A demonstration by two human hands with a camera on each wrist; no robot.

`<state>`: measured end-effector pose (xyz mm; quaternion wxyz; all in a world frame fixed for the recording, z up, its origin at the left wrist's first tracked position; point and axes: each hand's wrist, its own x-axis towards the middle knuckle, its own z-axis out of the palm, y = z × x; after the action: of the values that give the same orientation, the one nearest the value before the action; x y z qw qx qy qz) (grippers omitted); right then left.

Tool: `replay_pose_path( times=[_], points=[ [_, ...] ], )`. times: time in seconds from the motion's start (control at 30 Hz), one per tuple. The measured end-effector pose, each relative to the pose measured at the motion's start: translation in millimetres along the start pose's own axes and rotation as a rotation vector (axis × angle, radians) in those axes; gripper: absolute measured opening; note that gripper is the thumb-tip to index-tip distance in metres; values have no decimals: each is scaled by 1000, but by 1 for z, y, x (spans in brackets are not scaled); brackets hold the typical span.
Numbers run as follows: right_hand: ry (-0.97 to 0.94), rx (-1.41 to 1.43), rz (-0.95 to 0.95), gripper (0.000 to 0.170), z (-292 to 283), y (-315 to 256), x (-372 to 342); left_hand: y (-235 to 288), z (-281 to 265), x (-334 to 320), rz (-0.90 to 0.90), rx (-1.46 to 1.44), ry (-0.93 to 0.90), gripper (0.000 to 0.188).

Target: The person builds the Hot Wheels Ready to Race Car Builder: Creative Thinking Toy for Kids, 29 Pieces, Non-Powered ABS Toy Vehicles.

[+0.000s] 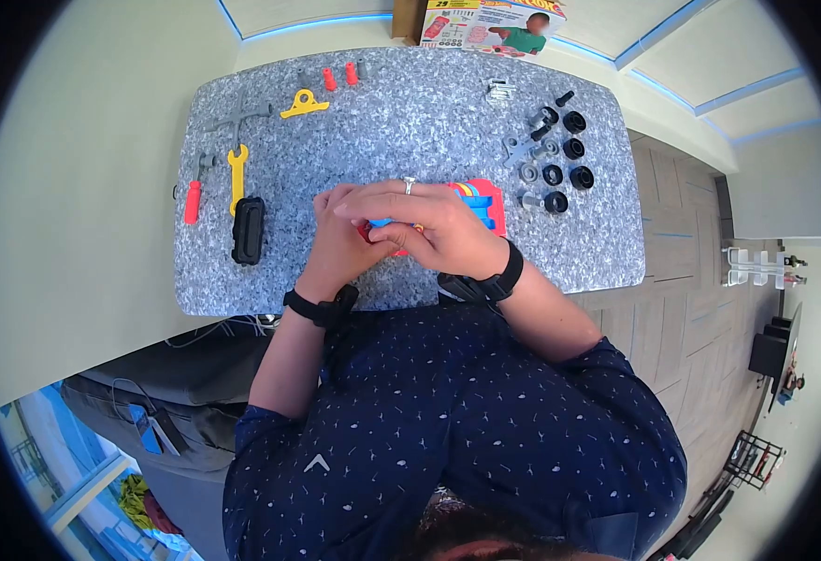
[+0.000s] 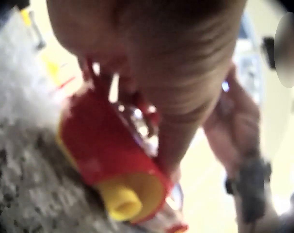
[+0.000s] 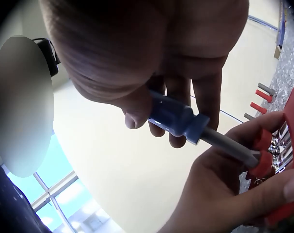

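A red toy car body with blue and yellow parts lies at the near middle of the table, partly covered by both hands. My left hand grips its end; in the right wrist view the left thumb and fingers straddle a red screw-like piece beside shiny silver parts. Held in my right hand is a blue-handled toy screwdriver, its grey shaft angled down with the tip at that red piece. The left wrist view shows the red shell with a yellow tube at its end.
On the left lie a yellow wrench, a red-handled tool, a black tray-like part and a grey cross-shaped tool. Farther back are a yellow bracket and red pegs. Several black wheels lie right.
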<state>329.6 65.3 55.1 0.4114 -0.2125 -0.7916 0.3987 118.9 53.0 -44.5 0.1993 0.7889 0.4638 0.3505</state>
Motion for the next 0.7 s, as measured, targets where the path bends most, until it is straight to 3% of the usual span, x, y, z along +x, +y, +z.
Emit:
replay_pose_path(
  times=[0.07,0.13,0.2,0.3,0.33,0.43,0.53,0.7],
  points=[
    [12,77,-1,42,-10,-5,-3,8,-9,5,-6,-15,-31,73],
    [244,85,-87,40,-34,-11,-9,23,-20,9,-18,-46,-47,77],
    [468,222,-11,38,-67,-21,-18,20,-22,7,-33,-36,-92,81],
    [753,-44,100,35,-124,-21,-54,18,-27,9,-51,-30,-121,81],
    [858,-134,172,23,-135,-26,-65,19,-28,9,-58,-33,-125,81],
    [884,-576,444,13,-173,-12,-109,18,-31,10,-52,-39,-126,82],
    [684,-831,666,15,-186,5,-144,15,-31,11,-39,-26,-123,83],
    [619,-771,666,19,-171,19,-154,21,-41,14,-16,20,-129,84]
  ],
)
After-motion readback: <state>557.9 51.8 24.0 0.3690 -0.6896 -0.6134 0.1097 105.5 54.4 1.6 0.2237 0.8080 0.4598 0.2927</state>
